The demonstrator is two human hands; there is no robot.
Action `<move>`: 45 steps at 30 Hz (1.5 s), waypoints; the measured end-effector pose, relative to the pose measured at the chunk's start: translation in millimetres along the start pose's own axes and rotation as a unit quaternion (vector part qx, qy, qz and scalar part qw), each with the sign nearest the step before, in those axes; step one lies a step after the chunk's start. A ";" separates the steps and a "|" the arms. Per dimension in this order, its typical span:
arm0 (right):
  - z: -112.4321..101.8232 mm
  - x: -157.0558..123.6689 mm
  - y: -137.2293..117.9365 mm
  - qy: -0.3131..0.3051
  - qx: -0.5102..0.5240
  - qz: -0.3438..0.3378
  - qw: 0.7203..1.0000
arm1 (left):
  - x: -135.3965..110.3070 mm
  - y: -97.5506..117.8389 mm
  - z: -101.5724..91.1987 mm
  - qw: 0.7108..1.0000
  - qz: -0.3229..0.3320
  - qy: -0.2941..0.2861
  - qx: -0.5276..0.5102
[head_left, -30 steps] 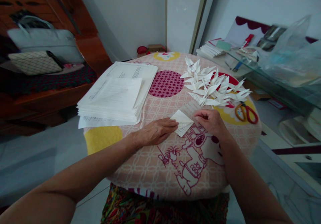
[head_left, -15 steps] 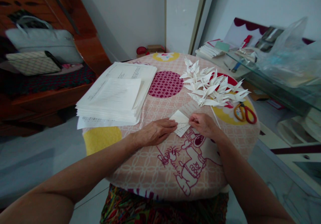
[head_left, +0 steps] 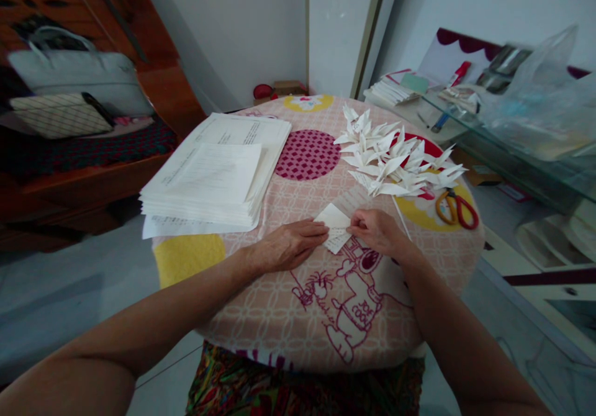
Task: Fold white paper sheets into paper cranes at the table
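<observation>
I read the left hand [head_left: 289,244], fingers straight and together, as flat on the 9 o'clock corner of the folded paper [head_left: 334,220]; the right hand [head_left: 376,228] has its fingers closed on the 3 o'clock corner. I rate this paper, on the desk [head_left: 274,304] just past 12 o'clock, light, thin and easily creased: hold by corners. White folded pieces [head_left: 386,166] lie farther, toward 1 o'clock.

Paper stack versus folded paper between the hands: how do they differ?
The paper stack is large and thick; the folded paper is smaller and thinner. The paper stack lies untouched; the left hand and right hand are at the folded paper's edges. Both are whitish, on the tablecloth.
</observation>
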State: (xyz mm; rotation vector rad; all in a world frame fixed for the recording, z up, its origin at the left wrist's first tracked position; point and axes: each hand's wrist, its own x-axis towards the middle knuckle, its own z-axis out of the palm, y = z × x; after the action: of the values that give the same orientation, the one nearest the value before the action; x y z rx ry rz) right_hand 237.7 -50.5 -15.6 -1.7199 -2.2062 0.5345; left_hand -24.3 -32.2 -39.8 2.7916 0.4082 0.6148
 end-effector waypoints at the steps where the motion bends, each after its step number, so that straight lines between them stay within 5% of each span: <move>1: 0.6 -0.6 -0.1 0.001 0.005 0.000 1.000 | 0.2 0.3 0.0 1.000 -0.001 -0.001 0.002; 25: -5.6 10.4 -16.6 -0.065 0.007 0.049 0.997 | 0.2 0.0 -0.1 0.999 0.022 -0.008 0.043; 33: -2.7 3.4 -0.8 0.006 0.027 0.052 0.998 | 0.0 -0.9 3.6 0.998 0.019 -0.006 0.053; 40: -9.1 -2.3 11.8 0.033 0.244 0.131 0.960 | -0.4 -1.6 5.3 0.999 0.016 0.002 0.038; 45: 2.0 -2.3 -6.7 0.031 0.152 0.083 0.984 | 2.2 1.1 1.9 0.999 0.013 -0.006 0.040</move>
State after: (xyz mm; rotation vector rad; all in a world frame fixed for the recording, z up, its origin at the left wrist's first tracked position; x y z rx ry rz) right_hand 231.5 -54.4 -14.3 -1.7358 -1.8360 0.7995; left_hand -21.3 -32.8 -40.3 2.8797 0.4034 0.6006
